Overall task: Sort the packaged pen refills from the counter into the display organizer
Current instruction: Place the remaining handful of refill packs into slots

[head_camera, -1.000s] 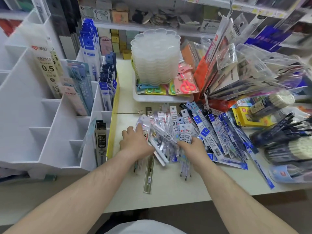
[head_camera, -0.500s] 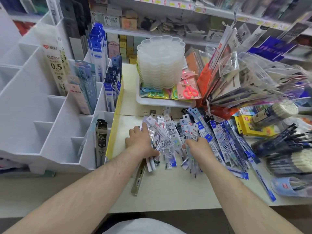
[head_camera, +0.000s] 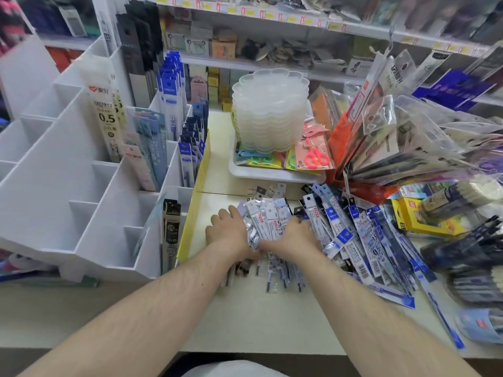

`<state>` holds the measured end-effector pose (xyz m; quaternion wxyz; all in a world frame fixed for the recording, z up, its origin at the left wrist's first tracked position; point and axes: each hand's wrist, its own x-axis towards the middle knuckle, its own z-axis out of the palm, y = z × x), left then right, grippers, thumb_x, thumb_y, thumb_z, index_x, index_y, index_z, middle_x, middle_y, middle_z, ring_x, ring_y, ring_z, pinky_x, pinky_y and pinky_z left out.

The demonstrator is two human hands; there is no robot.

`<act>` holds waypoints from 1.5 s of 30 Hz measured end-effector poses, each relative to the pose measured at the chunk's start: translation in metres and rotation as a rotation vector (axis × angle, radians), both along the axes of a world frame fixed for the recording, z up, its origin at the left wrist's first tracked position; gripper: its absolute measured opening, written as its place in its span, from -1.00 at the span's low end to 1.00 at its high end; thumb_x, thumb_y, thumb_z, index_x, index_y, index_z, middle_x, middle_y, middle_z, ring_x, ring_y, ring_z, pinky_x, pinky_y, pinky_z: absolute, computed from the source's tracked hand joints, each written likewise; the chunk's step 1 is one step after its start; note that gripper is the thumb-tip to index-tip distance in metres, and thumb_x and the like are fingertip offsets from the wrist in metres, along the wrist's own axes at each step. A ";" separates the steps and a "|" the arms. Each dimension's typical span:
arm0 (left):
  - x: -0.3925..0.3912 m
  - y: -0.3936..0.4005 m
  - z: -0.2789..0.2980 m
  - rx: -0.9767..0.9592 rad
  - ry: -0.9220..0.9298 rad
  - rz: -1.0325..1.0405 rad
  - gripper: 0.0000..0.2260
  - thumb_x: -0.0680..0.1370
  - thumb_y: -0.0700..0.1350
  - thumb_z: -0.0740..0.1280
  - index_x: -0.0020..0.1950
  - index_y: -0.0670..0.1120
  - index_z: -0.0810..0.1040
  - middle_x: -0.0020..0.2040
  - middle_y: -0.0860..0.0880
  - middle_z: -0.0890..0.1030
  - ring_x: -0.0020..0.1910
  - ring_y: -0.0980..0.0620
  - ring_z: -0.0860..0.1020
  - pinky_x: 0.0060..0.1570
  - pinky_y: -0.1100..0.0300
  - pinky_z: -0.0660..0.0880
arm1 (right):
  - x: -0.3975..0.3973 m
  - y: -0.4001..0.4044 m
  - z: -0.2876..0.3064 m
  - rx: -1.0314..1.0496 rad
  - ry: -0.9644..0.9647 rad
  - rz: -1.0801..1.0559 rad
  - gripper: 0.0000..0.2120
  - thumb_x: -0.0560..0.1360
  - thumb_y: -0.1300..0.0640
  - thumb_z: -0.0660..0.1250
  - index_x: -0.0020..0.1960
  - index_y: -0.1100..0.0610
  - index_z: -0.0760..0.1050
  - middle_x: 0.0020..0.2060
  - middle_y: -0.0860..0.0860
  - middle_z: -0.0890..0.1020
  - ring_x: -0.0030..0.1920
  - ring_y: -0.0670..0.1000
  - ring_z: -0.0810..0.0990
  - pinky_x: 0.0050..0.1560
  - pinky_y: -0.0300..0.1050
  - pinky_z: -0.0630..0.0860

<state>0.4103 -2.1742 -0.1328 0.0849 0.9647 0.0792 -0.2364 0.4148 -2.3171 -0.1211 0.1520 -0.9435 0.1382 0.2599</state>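
A bundle of white-topped pen refill packs (head_camera: 268, 221) lies on the counter, pressed together between my two hands. My left hand (head_camera: 227, 232) grips its left side with curled fingers. My right hand (head_camera: 295, 238) grips its right side, and its fingers are blurred. The lower ends of the packs stick out below my wrists. A wider pile of blue-labelled refill packs (head_camera: 353, 235) fans out to the right. The white stepped display organizer (head_camera: 81, 186) stands at the left, with several packs upright in its right-hand compartments.
A stack of clear plastic trays (head_camera: 269, 110) sits on a white tray (head_camera: 245, 172) behind the pile, with packaged scissors (head_camera: 315, 156) beside it. Hanging packets and an orange bin (head_camera: 362, 191) crowd the right. Yellow boxes (head_camera: 419, 219) and pen bundles (head_camera: 468, 246) lie far right.
My hands have come closer together, squeezing the loose, fanned packs into one tight upright bundle. The long pack that lay below my left hand is now mostly hidden under my wrist.
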 end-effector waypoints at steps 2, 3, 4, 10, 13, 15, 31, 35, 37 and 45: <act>0.003 0.005 0.001 -0.053 0.024 0.017 0.09 0.25 0.31 0.56 0.52 -0.20 0.08 0.35 -0.18 0.32 0.35 -0.17 0.34 0.22 0.00 0.41 | -0.004 -0.002 -0.002 -0.069 -0.037 0.043 -0.04 0.31 -0.30 0.51 0.49 0.14 0.20 0.40 0.15 0.33 0.33 0.17 0.46 0.16 0.06 0.48; 0.003 0.008 0.002 -0.074 0.035 0.023 0.00 0.28 0.26 0.57 0.48 -0.18 0.15 0.33 -0.18 0.34 0.33 -0.18 0.36 0.21 0.00 0.42 | -0.003 -0.005 -0.005 -0.064 -0.062 0.024 -0.10 0.34 -0.26 0.51 0.47 0.15 0.22 0.38 0.15 0.35 0.30 0.16 0.48 0.15 0.04 0.49; 0.003 0.012 0.003 -0.087 0.043 0.027 -0.09 0.31 0.22 0.57 0.43 -0.16 0.20 0.30 -0.18 0.35 0.31 -0.19 0.38 0.20 0.01 0.43 | -0.003 -0.009 -0.007 -0.053 -0.082 -0.005 -0.17 0.36 -0.22 0.50 0.45 0.15 0.26 0.34 0.14 0.38 0.26 0.16 0.50 0.13 0.03 0.50; 0.001 0.013 0.007 -0.018 0.091 -0.036 -0.35 0.44 0.02 0.44 0.40 -0.18 0.23 0.27 -0.19 0.32 0.29 -0.20 0.36 0.18 0.08 0.41 | 0.002 -0.024 -0.003 -0.088 -0.136 -0.015 -0.36 0.43 -0.05 0.45 0.39 0.18 0.33 0.27 0.14 0.43 0.16 0.16 0.55 0.11 0.08 0.58; 0.003 0.008 0.008 -0.011 0.114 0.041 -0.08 0.33 0.26 0.46 0.47 -0.19 0.14 0.33 -0.17 0.28 0.34 -0.17 0.29 0.17 0.02 0.41 | 0.002 -0.026 -0.003 -0.147 -0.166 0.069 -0.17 0.42 -0.13 0.47 0.50 0.17 0.17 0.41 0.16 0.34 0.35 0.17 0.42 0.19 0.07 0.51; 0.005 0.002 0.005 0.022 0.105 0.101 0.18 0.20 0.49 0.40 0.54 -0.19 0.02 0.39 -0.16 0.25 0.37 -0.16 0.27 0.18 -0.06 0.41 | -0.001 -0.024 -0.001 -0.170 -0.227 0.140 -0.15 0.41 -0.14 0.48 0.51 0.14 0.14 0.42 0.16 0.30 0.39 0.18 0.34 0.23 0.06 0.46; -0.009 0.008 -0.006 -0.272 -0.057 0.026 -0.69 0.43 -0.18 0.31 0.13 -0.07 0.34 0.05 -0.09 0.50 -0.07 -0.13 0.46 -0.17 0.13 0.37 | -0.008 -0.038 -0.002 0.044 -0.213 0.129 -0.58 0.56 0.05 0.29 0.39 0.08 0.42 0.19 0.06 0.62 0.12 0.13 0.59 0.08 -0.01 0.57; -0.010 0.016 0.008 -0.481 -0.153 0.064 -0.65 0.42 -0.11 0.37 0.19 -0.01 0.42 0.00 -0.03 0.58 -0.04 -0.09 0.54 -0.14 0.11 0.49 | -0.009 -0.037 0.004 0.176 -0.211 0.020 -0.60 0.54 0.03 0.32 0.36 0.03 0.47 0.15 0.01 0.63 0.10 0.07 0.60 0.10 -0.06 0.55; -0.008 0.019 0.022 -0.676 -0.223 0.116 -0.62 0.40 -0.11 0.42 0.20 0.05 0.46 0.02 0.02 0.62 -0.03 -0.01 0.60 -0.08 0.15 0.53 | -0.011 -0.034 0.007 0.333 -0.242 -0.082 -0.66 0.51 0.09 0.34 0.29 0.02 0.52 -0.01 -0.04 0.63 -0.03 -0.02 0.60 -0.06 -0.15 0.52; 0.006 0.021 0.070 -1.366 -0.416 0.357 -0.54 0.42 -0.50 0.39 0.12 -0.02 0.47 -0.13 0.04 0.65 -0.20 0.22 0.64 -0.19 0.32 0.55 | -0.018 0.004 0.028 1.087 -0.006 -0.122 -0.18 0.16 0.17 0.47 0.42 0.04 0.38 0.18 0.01 0.60 0.24 -0.04 0.56 0.31 0.05 0.46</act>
